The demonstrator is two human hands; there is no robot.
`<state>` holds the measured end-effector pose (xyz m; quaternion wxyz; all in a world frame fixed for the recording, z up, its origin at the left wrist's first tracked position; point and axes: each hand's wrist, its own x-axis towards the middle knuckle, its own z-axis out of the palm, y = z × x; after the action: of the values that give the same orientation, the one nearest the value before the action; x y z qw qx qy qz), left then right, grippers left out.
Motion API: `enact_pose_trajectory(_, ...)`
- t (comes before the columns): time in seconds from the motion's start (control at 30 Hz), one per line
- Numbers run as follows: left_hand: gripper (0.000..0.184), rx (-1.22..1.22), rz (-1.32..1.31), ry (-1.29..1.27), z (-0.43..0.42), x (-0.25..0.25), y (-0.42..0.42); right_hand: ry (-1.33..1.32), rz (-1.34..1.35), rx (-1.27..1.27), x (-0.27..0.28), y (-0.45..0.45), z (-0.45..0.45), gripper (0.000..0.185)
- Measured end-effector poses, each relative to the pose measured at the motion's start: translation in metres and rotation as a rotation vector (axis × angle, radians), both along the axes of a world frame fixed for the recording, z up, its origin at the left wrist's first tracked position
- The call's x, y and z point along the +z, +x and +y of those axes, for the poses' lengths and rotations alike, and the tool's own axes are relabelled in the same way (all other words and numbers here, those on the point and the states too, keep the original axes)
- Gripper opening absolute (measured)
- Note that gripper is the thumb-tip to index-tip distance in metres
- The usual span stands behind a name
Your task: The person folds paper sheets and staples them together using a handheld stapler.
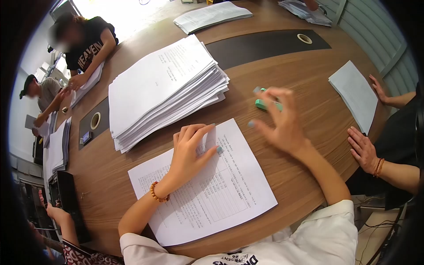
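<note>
A printed sheet of paper (pixel 229 185), with text and a table on it, lies at an angle in front of me. My left hand (pixel 191 143) rests on its upper part, fingers stretched out and thumb apart, with a beaded bracelet (pixel 155 192) on the wrist. To the right, my right hand (pixel 285 123) is raised over the table, slightly blurred, with its fingers apart. Partly behind those fingers is a small green object (pixel 261 104), possibly a stapler; I cannot tell whether they touch it. A thick stack of printed papers (pixel 161 88) stands just beyond my left hand.
More paper piles (pixel 213 17) lie along the far side. Rolls of tape (pixel 304 39) sit on dark table inlays (pixel 265 46). At right, another person's hands (pixel 363 149) are beside a white sheet (pixel 354 95). People work at left, near a black box (pixel 70 201).
</note>
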<state>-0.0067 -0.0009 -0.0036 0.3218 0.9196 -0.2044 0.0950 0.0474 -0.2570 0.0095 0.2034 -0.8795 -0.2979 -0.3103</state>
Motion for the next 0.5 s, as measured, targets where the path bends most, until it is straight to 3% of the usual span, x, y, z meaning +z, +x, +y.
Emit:
enact_pose_trajectory(0.03, 0.045, 0.004, -0.001, 0.005, -0.001, 0.0, 0.0, 0.034, 0.1, 0.165, 0.0, -0.009, 0.007, 0.059)
enact_pose_trajectory(0.23, 0.048, 0.015, 0.005, 0.007, -0.001, 0.002, -0.001, 0.029, 0.28, 0.302, -0.018, -0.022, 0.023, 0.053)
enact_pose_trajectory(0.37, 0.049, 0.015, 0.011, -0.005, -0.002, 0.004, -0.001, 0.013, 0.245, 0.318, -0.018, -0.021, 0.022, 0.052)
enact_pose_trajectory(0.5, 0.034, 0.043, 0.085, -0.179, -0.003, 0.006, -0.002, -0.002, 0.165, 0.357, -0.019, -0.022, 0.022, 0.053)
